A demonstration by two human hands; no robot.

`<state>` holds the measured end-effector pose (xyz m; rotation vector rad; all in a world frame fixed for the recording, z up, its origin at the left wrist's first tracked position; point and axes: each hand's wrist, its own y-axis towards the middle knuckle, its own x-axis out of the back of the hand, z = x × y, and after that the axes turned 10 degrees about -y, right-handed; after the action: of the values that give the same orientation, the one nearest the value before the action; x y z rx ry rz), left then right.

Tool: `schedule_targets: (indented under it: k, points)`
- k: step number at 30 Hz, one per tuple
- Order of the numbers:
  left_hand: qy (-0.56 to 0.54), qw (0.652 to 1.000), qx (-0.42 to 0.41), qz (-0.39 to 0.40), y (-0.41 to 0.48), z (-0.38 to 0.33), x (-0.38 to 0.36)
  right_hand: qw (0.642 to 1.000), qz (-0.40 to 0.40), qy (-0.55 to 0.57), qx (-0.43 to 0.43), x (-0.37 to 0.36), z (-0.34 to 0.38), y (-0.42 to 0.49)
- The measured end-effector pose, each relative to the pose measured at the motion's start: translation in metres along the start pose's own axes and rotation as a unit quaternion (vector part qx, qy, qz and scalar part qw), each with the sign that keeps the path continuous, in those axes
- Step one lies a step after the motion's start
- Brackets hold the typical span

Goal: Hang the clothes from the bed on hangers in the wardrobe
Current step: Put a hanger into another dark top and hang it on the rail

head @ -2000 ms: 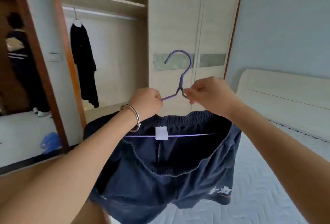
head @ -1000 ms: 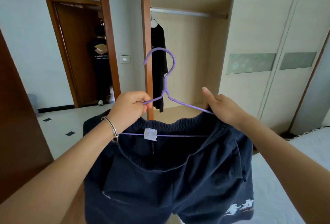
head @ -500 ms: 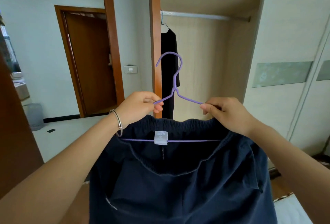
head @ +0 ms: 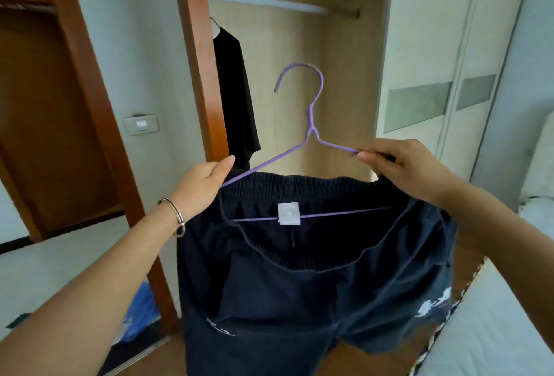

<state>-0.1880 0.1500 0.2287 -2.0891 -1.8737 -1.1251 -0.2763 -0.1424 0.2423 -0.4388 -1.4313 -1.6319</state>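
Purple wire hanger carries dark shorts (waistband stretched); left hand and right hand each pinch a shoulder, before the wardrobe rail.

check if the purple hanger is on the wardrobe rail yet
Not yet. The purple hanger, carrying the dark shorts, is held below the rail, its hook free in the air.

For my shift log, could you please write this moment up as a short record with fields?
held item: dark shorts on a purple hanger
left hand: fingers on the hanger's left shoulder
right hand: fingers pinching the hanger's right shoulder
hook: free, below the rail
already on rail: black garment, at the left end
stage: shorts on the hanger, not yet hung
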Motion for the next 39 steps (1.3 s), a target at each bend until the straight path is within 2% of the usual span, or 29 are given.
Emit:
schedule_targets:
  k: [3,6,9,11,13,16,18,22,25,28,30,34,37,39]
  points:
    - [0.008,0.996,-0.022,0.087,0.055,0.006,0.003,0.999,-0.008,-0.019,-0.03,-0.004,0.008,0.01]
    - [0.031,0.99,-0.028,0.138,0.102,0.005,0.006,0.997,-0.019,-0.051,-0.048,-0.004,0.02,0.014]
    - [0.009,0.984,-0.007,0.178,0.134,0.002,0.002,0.993,-0.039,-0.075,-0.087,-0.007,0.024,0.018]
    - [-0.027,0.988,-0.048,0.145,0.142,0.0,-0.008,0.985,-0.063,-0.078,-0.139,-0.008,0.019,0.022]
    - [-0.058,0.985,-0.127,0.098,0.139,0.002,-0.02,0.976,-0.087,-0.075,-0.186,-0.008,0.012,0.023]
    - [-0.065,0.968,-0.243,-0.02,0.134,0.023,-0.039,0.965,-0.12,-0.062,-0.224,0.001,0.0,0.023]
    - [-0.022,0.966,-0.249,-0.061,0.139,0.033,-0.056,0.961,-0.134,-0.063,-0.235,0.008,-0.008,0.023]
    - [-0.092,0.978,-0.185,-0.007,0.155,0.024,-0.102,0.957,-0.137,-0.09,-0.24,0.01,-0.025,0.031]
    - [-0.162,0.97,-0.178,-0.033,0.18,0.018,-0.128,0.951,-0.145,-0.124,-0.243,0.004,-0.039,0.038]
    - [-0.203,0.964,-0.162,-0.055,0.213,0.021,-0.151,0.951,-0.116,-0.154,-0.242,0.001,-0.057,0.048]
    - [-0.199,0.966,-0.154,-0.054,0.24,0.021,-0.165,0.953,-0.079,-0.173,-0.237,-0.001,-0.077,0.059]
    - [-0.16,0.968,-0.193,-0.02,0.306,0.022,-0.19,0.953,-0.026,-0.226,-0.198,-0.006,-0.125,0.089]
    - [-0.158,0.965,-0.211,-0.003,0.365,0.018,-0.211,0.964,-0.039,-0.204,-0.164,-0.012,-0.174,0.121]
    - [-0.171,0.961,-0.213,0.049,0.398,0.007,-0.224,0.968,-0.069,-0.178,-0.162,-0.016,-0.208,0.146]
